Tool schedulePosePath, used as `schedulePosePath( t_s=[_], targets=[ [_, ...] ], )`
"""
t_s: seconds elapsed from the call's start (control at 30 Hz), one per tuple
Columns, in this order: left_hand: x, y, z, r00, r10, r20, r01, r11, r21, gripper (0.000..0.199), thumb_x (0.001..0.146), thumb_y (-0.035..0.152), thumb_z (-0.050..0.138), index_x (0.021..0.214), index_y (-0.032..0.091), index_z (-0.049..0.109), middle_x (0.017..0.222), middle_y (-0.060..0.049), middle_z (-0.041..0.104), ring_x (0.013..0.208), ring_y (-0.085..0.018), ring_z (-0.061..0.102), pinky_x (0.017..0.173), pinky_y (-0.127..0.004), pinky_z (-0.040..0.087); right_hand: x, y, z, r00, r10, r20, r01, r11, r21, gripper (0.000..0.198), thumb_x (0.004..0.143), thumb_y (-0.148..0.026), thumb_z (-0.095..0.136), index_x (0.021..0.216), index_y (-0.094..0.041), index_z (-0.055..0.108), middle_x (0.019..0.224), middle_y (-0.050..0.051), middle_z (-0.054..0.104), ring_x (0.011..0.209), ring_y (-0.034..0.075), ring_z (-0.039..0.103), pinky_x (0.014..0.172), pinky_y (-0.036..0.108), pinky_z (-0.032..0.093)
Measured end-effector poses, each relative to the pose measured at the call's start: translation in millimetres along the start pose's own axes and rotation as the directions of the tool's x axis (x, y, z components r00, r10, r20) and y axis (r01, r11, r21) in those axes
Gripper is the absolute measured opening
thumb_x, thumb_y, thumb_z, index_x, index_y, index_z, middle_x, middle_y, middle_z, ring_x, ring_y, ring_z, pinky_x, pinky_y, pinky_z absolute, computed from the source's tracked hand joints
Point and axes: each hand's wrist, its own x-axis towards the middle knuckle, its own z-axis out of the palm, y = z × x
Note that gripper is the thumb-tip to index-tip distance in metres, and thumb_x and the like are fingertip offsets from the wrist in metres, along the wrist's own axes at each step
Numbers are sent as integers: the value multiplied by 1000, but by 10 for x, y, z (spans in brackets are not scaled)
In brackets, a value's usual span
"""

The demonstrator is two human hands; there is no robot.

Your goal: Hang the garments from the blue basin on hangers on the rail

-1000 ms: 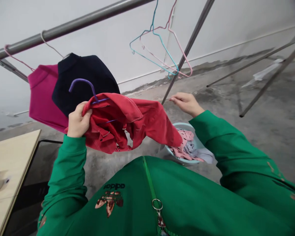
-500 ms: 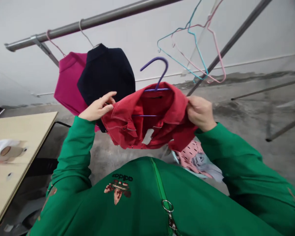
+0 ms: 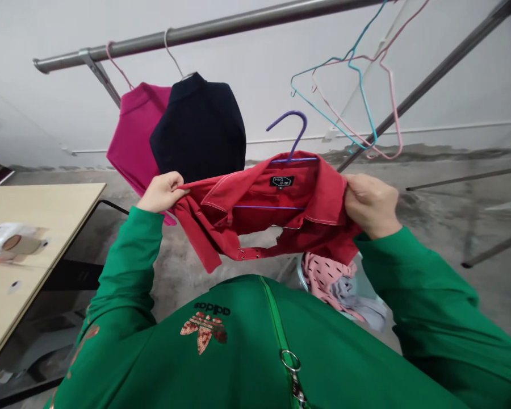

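Note:
A red collared jacket (image 3: 264,193) is stretched out in front of my chest, its dark neck label showing. Inside its neck sits a purple hanger (image 3: 300,128); the hook rises free above the collar and touches no rail. My left hand (image 3: 162,191) pinches the jacket at one shoulder, fingers closed. Wrapped round the cloth at the opposite shoulder, beside the collar, is my right hand (image 3: 372,204). One red sleeve hangs below my left hand.
A metal rail (image 3: 234,25) carries a magenta garment (image 3: 132,136), a dark navy garment (image 3: 204,130), a blue hanger (image 3: 364,91) and a pink hanger (image 3: 394,96). A basin (image 3: 302,272) of clothes stands on the floor. A wooden table (image 3: 68,210) is at left.
My left hand has gone from spread fingers to a pinch on the jacket's shoulder. The jacket is pulled wider and flatter, and its neck label now shows.

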Motion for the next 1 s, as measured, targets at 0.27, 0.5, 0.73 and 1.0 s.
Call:
schedulePosePath(
  t_s=[0.27,0.5,0.73,1.0],
  targets=[
    [-273,306,-20,956,290,43,-284,876,390,36,83,46,55,102,15,59,104,-13,61,99,-28,57,84,-39,47,73,-215,53,995,93,39,-100,936,338,32,81,-17,38,88,-23,68,84,7,72,80,21,68,75,34,54],
    [-99,518,548,921,388,-32,-306,772,557,40,98,29,25,103,15,61,84,-12,64,79,-22,61,73,-33,45,126,-247,69,984,70,163,-149,823,548,26,83,-29,47,81,-19,71,86,5,74,79,20,69,75,32,54],
    [62,644,593,887,459,-51,-373,777,507,34,94,28,29,94,17,61,82,-11,65,79,-23,62,71,-33,45,157,-284,76,972,24,233,-150,828,541,34,87,-42,46,82,-19,70,84,4,72,78,19,66,76,30,52],
    [134,504,368,913,408,-12,-382,863,330,37,94,37,29,95,18,61,95,-10,68,92,-22,64,84,-32,48,18,-41,98,968,-108,228,8,917,398,33,90,-35,39,91,-19,68,86,9,71,81,20,65,75,32,50]
  ],
)
